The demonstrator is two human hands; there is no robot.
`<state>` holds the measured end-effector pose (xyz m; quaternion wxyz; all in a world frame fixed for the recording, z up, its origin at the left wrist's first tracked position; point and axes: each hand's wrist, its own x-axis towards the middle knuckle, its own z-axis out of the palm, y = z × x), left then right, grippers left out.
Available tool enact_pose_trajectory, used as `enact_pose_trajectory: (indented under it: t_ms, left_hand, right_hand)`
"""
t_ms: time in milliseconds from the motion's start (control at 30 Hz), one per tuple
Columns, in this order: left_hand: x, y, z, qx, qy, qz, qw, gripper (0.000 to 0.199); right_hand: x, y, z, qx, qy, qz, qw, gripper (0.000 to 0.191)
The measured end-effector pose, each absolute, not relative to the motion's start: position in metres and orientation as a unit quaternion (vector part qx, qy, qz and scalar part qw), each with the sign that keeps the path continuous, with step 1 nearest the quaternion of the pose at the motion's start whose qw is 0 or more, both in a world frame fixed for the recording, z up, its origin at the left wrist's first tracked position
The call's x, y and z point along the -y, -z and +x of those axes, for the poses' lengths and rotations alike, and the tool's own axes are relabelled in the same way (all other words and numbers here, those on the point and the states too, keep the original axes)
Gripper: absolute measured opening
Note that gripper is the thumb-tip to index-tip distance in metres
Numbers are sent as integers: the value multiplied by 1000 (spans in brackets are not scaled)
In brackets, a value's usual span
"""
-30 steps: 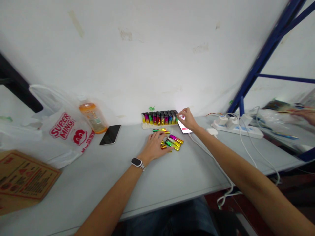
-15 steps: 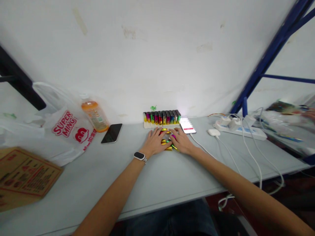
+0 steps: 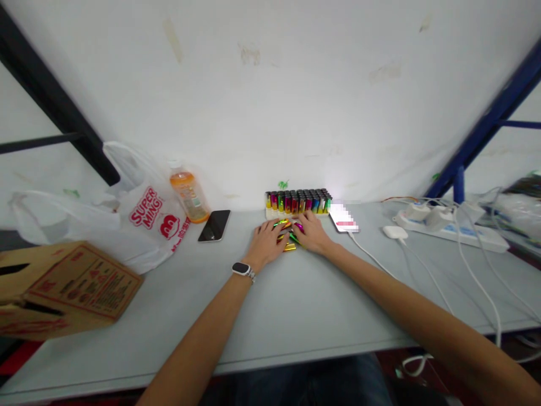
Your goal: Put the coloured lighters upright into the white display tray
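Several shiny coloured lighters [image 3: 289, 247] lie loose on the grey table, partly covered by my hands. My left hand [image 3: 266, 243], with a watch on its wrist, rests over their left side, fingers spread. My right hand [image 3: 313, 232] lies over their right side with its fingers apart, a magenta piece by its fingertips. Just behind the hands, a white tray [image 3: 273, 214] holds rows of upright lighters [image 3: 296, 202] with black tops.
Left of the hands are a dark phone [image 3: 214, 225], an orange drink bottle [image 3: 190, 194], a white plastic bag [image 3: 146, 237] and a cardboard box [image 3: 84, 282]. Rightward are a charging phone [image 3: 343, 219], a white charger [image 3: 395, 232], cables and a power strip [image 3: 452, 230].
The view has turned left, so things on the table appear farther right. My hands have shifted slightly over the loose lighters, and my right hand's fingers now reach to the tray's front.
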<state>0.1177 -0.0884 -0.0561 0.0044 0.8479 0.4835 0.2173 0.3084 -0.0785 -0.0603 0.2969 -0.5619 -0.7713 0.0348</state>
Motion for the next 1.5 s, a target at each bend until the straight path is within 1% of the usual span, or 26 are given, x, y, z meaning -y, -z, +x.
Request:
enact_pose_trajectory:
  t_ms: [67,133,233,333,433,467,500,567,633,700,800,900,967,1067,1167,1233,1400,1500]
  left_hand:
    - [88,56,115,-486,-228,844,9,40]
    - [89,55,114,-486,-243,840,6,38]
    - [92,51,115,-485,-268,833,-1,37]
    - [97,46,116,-483,-280,830,6,34]
    - [102,40,116,-479,-290,828,20,28]
    - [103,39,115,-478,-299,825,25,26]
    - [104,37,115,-477,-313,821,30,24]
    - [104,36,115,-474,-341,811,40,22]
    - [103,35,115,-467,-360,806,47,22]
    - [101,36,116,-462,-364,807,50,21]
    - [98,39,117,-455,-359,813,56,22]
    - [98,40,119,-447,-352,820,66,24]
    - [99,40,120,-440,-348,825,69,26]
    - [100,39,122,-432,-350,828,73,26]
    - [100,40,123,-437,-351,824,82,25]
    - [100,41,122,-442,-349,822,87,24]
    - [101,40,120,-448,-343,821,86,24]
    - [101,39,119,-455,-343,818,79,25]
  right_hand:
    - [75,56,314,764,-26,-566,308,33]
    - [72,51,322,756,-30,-583,298,28]
    - [64,47,332,740,-91,-613,262,16]
    - [55,43,335,741,-156,-611,231,24]
    - [48,41,332,746,-163,-613,201,33]
    - [48,41,330,742,-156,-617,212,32]
    - [49,41,327,736,-149,-614,240,28]
    - [55,41,321,724,-167,-578,338,16]
    - [67,40,314,700,-243,-504,444,10]
    - [82,37,306,650,-338,-434,525,12]
    - [104,29,295,557,-445,-388,584,22]
    - [118,23,290,475,-565,-379,558,45]
    - [121,22,289,432,-594,-413,538,53]
    - [121,23,288,398,-556,-472,557,51]
    - [120,23,287,394,-528,-474,585,47]
    - [121,22,287,383,-542,-465,585,47]
    - [127,18,287,369,-612,-415,563,61]
    - [129,18,287,375,-614,-412,558,65]
